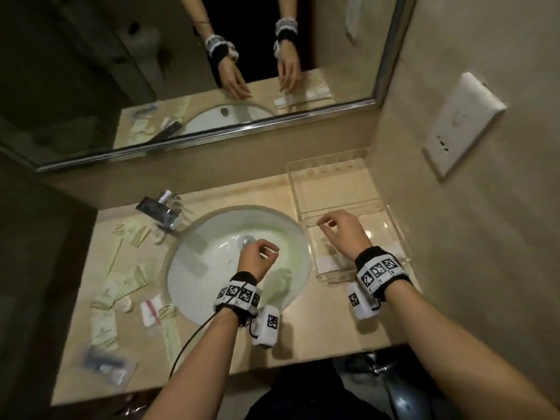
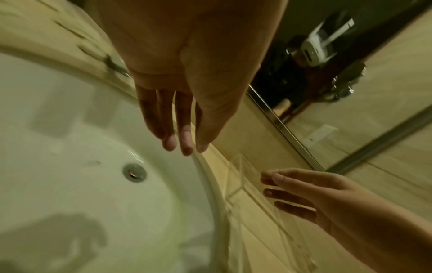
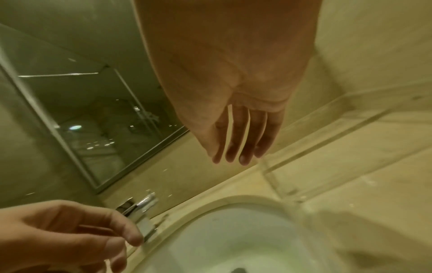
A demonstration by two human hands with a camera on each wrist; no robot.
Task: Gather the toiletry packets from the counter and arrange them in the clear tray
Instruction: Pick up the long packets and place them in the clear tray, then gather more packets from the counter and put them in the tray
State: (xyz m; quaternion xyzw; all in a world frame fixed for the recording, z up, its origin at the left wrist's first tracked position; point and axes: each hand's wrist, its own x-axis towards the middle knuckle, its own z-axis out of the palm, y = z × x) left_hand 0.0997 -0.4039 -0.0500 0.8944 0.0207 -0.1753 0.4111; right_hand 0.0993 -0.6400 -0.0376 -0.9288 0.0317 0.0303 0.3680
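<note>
Both hands are empty, each grip slack: the left hand (image 1: pixel 256 257) hangs over the sink (image 1: pixel 212 237), the right hand (image 1: pixel 342 230) over the clear tray (image 1: pixel 303 183) — probably between trips. Most toiletry packets (image 1: pixel 121 295) lie across the tabletop (image 1: pixel 212 353) left of the sink — a few white ones seem in the tray.

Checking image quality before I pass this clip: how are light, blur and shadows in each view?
Head view: dim, warm light, wide-angle bending at the edges; the packets left of the sink are soft and unreadable. Left wrist view: motion-smeared, the left hand throws a dark shadow into the basin. Right wrist view: yellowish, the clear tray barely stands out under the right hand.
</note>
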